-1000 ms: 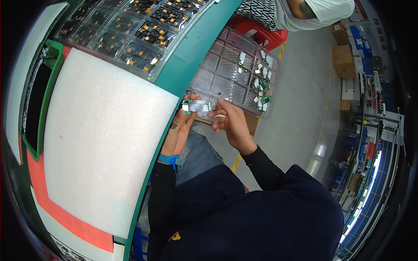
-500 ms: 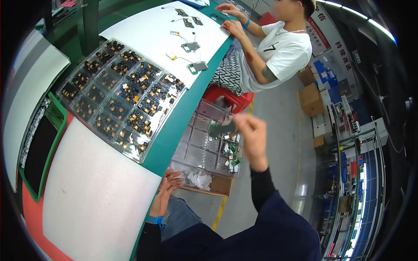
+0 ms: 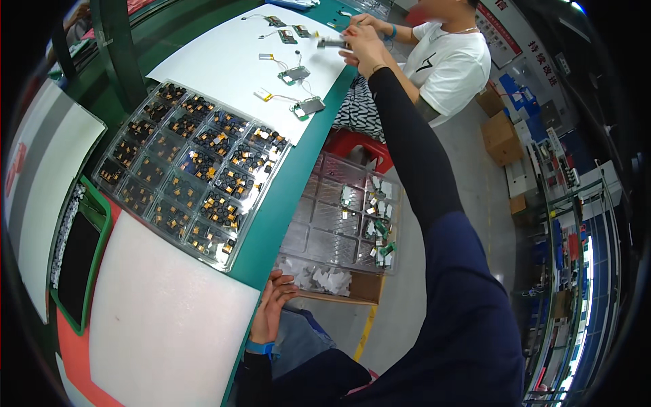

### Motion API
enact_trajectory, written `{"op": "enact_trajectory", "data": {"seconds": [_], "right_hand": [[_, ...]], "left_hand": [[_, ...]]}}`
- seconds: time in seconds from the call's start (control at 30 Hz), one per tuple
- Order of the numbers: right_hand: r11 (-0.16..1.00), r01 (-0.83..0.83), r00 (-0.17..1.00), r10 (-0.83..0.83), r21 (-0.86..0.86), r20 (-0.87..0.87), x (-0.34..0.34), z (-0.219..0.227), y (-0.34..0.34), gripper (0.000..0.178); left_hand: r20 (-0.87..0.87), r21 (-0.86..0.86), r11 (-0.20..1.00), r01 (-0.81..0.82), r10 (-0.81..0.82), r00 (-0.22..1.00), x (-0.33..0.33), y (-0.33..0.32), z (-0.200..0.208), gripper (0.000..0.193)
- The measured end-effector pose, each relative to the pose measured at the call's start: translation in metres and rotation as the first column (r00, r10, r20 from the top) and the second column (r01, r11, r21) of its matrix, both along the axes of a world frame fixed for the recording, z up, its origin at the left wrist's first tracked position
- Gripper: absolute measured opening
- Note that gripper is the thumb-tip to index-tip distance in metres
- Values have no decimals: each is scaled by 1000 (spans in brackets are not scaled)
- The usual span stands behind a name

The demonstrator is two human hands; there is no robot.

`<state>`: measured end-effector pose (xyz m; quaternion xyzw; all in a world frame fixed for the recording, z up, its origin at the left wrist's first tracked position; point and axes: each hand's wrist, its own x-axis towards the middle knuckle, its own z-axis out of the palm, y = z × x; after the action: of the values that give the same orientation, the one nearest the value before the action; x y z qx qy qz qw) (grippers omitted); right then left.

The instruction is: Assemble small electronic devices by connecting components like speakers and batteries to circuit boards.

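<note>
My right hand (image 3: 367, 49) reaches out to the far right edge of the large, smooth white sheet (image 3: 203, 64), fingertips seemingly pinching a flat, dark, rectangular electronic part (image 3: 331, 43) above that edge; blur hides exactly how the pads sit. A co-worker's hand (image 3: 367, 21) is just beside mine there, so a bump could knock the part loose, and a thin grip would let it slip. On the white sheet, near its right edge, lies a green-and-grey circuit assembly (image 3: 312, 106), wired to a small silver battery (image 3: 262, 93); if my sleeve dipped, it could snag that thin wire. My left hand (image 3: 272, 304), well apart on the near side of the white sheet, has its fingers loosely spread, with nothing visible in them.
</note>
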<state>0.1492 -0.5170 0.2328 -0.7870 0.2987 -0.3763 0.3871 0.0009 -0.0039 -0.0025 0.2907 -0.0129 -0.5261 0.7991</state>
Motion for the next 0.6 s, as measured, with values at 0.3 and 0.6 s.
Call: {"op": "enact_trajectory", "data": {"seconds": [0.3,0.6], "right_hand": [[638,-68,977,-113,-767,-181,-20,-51,-23,39],[979,202,638,-135,-4,-758,-244,-292,-35,50]], "left_hand": [[-32,33,999,-11,12,999,2,2,-6,42],[0,-62,997,41,-41,999,2,-10,-6,44]]}}
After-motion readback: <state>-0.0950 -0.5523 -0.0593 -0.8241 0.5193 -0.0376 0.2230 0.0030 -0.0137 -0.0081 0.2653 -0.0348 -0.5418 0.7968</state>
